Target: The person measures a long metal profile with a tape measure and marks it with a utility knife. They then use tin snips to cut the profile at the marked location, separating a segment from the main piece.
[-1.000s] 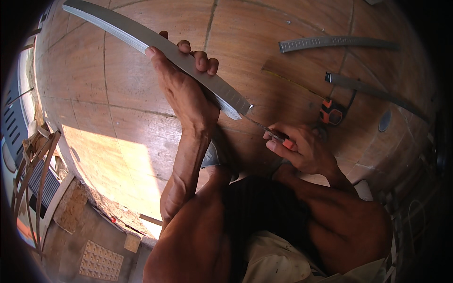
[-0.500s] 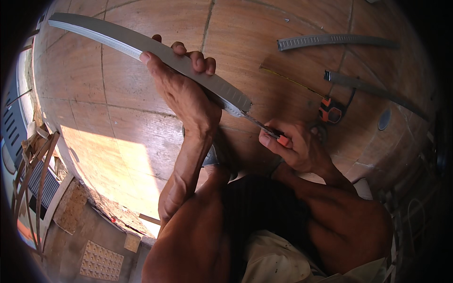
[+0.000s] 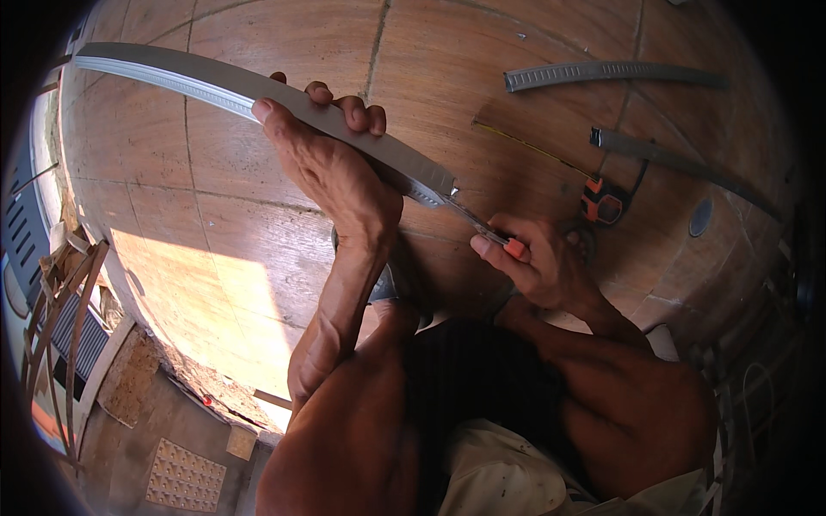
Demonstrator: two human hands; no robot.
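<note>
A long grey metal channel (image 3: pixel 211 76) slants from the far left down toward the middle, above the floor. My left hand (image 3: pixel 337 176) is wrapped round it near its lower end, thumb on the near side and fingertips over the far edge. Closed in my right hand (image 3: pixel 538 267) is a pair of tin snips (image 3: pixel 475 220) with an orange-red grip; my palm hides most of the handles. The tips of the snips meet the channel's near end, where a small bright bit of metal stands up.
Two cut channel pieces, one slotted (image 3: pixel 611 76) and one darker (image 3: pixel 680 162), lie on the tiled floor (image 3: pixel 258 232) at the right. An orange and black tape measure (image 3: pixel 604 203) rests nearby, its yellow blade drawn out. Leaning wooden strips (image 3: pixel 73 292) stand at the left edge.
The channel has shifted slightly left, and its far end has dipped lower in the picture. At its near end, the bright bit of metal now stands out. My right hand has barely moved.
</note>
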